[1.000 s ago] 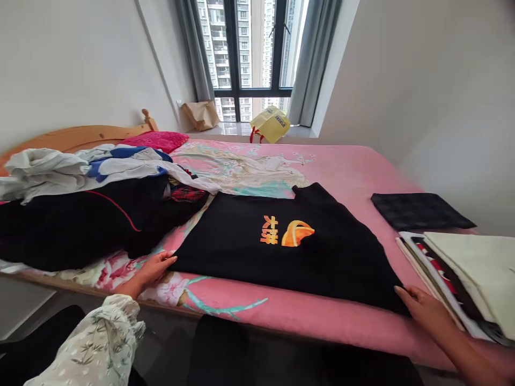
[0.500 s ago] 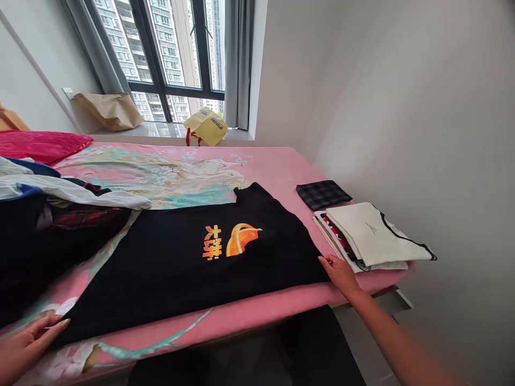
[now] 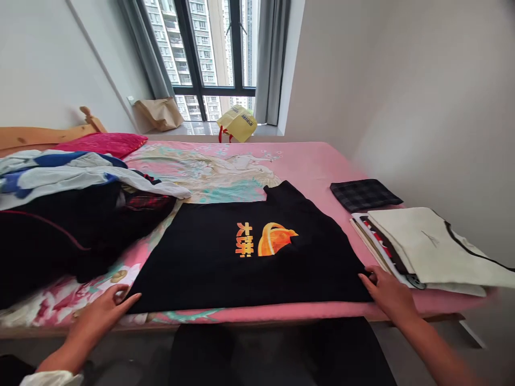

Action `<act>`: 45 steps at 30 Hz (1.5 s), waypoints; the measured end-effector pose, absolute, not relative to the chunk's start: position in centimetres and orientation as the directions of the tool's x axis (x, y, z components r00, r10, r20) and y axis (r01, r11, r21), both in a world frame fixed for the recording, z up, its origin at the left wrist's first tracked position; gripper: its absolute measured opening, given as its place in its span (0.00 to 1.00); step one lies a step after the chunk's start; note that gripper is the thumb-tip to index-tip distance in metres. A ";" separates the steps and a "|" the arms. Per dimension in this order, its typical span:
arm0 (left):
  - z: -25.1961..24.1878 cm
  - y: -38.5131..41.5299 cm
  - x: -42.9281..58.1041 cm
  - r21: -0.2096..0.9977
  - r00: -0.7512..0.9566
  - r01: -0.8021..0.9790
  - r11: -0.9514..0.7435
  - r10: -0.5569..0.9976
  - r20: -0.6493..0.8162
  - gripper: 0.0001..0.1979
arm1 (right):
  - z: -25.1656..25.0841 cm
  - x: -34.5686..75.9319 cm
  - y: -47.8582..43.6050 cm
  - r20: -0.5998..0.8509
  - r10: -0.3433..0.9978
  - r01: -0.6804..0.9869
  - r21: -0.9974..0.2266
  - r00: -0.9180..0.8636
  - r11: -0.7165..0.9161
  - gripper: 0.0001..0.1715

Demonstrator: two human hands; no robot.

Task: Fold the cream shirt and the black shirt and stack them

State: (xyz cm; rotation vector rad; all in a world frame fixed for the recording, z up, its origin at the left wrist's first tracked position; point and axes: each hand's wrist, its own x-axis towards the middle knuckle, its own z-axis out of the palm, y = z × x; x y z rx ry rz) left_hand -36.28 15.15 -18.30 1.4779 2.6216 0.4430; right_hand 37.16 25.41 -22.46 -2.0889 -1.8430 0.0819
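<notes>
A black T-shirt with an orange print lies spread flat on the pink bed. My left hand rests at its near left corner, fingers stretched out on the fabric edge. My right hand lies at the near right corner, fingers extended onto the shirt's edge. Neither hand is lifting the cloth.
A heap of unfolded clothes covers the bed's left side. At the right sit a stack of folded garments and a dark plaid folded piece. A yellow bag and a brown paper bag rest on the window sill.
The view swung right and then back toward the centre. Both hands stayed at the shirt's near corners, and the shirt lies a bit squarer to the bed edge.
</notes>
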 end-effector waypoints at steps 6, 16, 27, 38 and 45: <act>-17.2 15.6 -24.6 0.216 0.018 0.970 -0.109 0.923 0.384 0.15 | -18.7 28.1 23.0 0.501 0.843 0.789 -0.430 -0.196 0.439 0.10; -19.5 18.5 -23.3 0.056 -0.048 0.997 0.050 0.998 -0.036 0.30 | -24.6 28.8 24.5 0.256 0.902 0.839 -0.343 -0.349 0.422 0.23; -20.5 20.6 -15.1 0.065 0.361 0.930 -0.362 0.932 0.030 0.27 | -21.4 23.8 23.7 0.213 0.819 0.761 -0.303 -0.532 0.573 0.22; -16.4 24.9 -5.8 0.240 0.477 0.806 -0.541 0.834 0.275 0.20 | -23.8 26.8 25.3 0.322 0.934 0.963 -0.161 -0.156 0.216 0.23; -13.4 30.2 5.1 0.119 0.670 0.719 -0.685 0.728 0.145 0.16 | -23.6 26.7 25.1 0.346 0.931 0.949 -0.238 -0.118 0.209 0.22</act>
